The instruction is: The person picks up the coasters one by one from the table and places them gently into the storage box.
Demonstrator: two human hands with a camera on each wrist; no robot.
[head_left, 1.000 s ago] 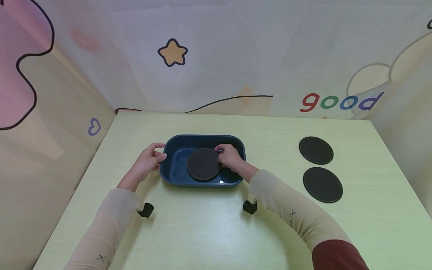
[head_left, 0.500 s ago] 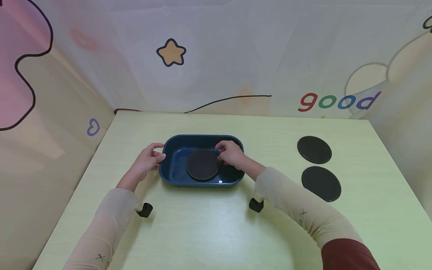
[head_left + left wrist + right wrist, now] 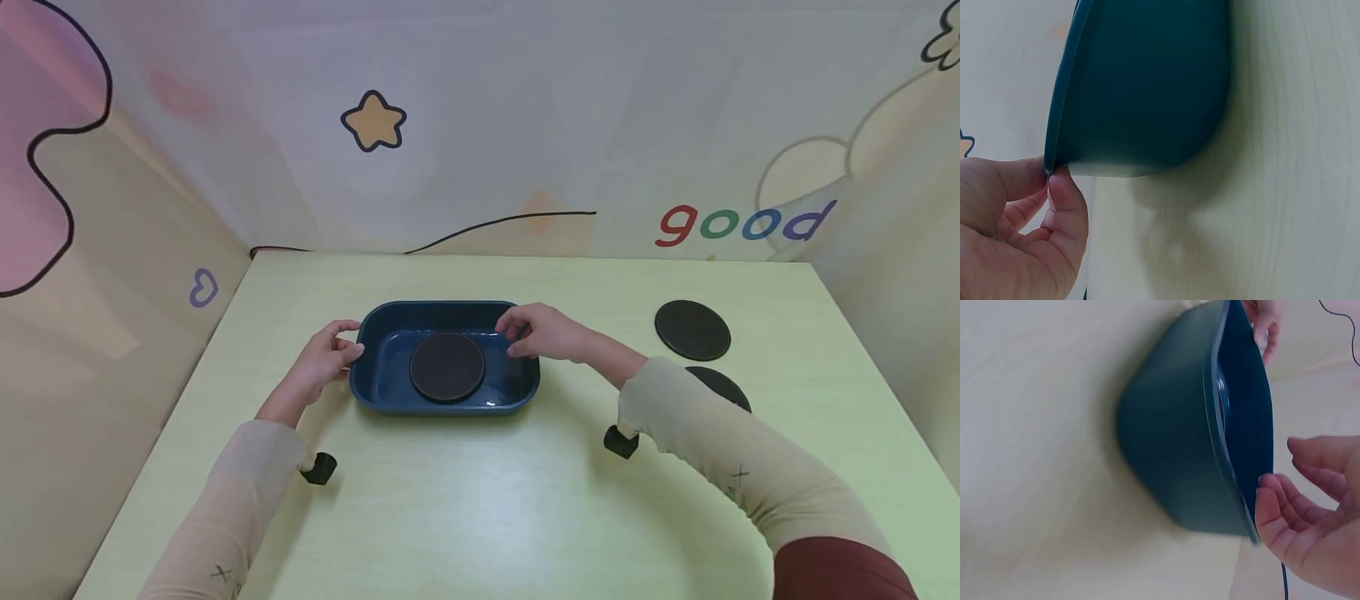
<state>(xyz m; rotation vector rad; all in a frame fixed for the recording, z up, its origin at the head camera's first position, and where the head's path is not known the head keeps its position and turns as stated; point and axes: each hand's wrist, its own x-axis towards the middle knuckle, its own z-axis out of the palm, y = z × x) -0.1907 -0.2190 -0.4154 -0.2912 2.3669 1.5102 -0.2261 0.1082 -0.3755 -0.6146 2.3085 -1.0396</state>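
A dark blue rectangular tray [image 3: 375, 392] with rounded corners stands on the table, its deep walls showing in both wrist views. My left hand [image 3: 324, 360] pinches the tray's left rim between thumb and finger, as the left wrist view [image 3: 1029, 219] confirms. Inside the tray lies a round black disc [image 3: 447, 367], flat, like a coaster. My right hand [image 3: 546, 333] hovers over the tray's right end, fingers loosely bent, with nothing in it. In the right wrist view its fingertips [image 3: 1267, 506] are close by the rim; whether they touch it I cannot tell.
Two more black discs lie on the table at the right: a far disc [image 3: 692, 330] in full view and a near disc [image 3: 723, 388] partly covered by my right sleeve [image 3: 720, 433]. A printed cloth wall [image 3: 480, 125] rises behind the table's back edge.
My right hand has let go of the black disc and moved up and right, out toward the tray's right rim. The disc stays in the tray. My left hand keeps its pinch.
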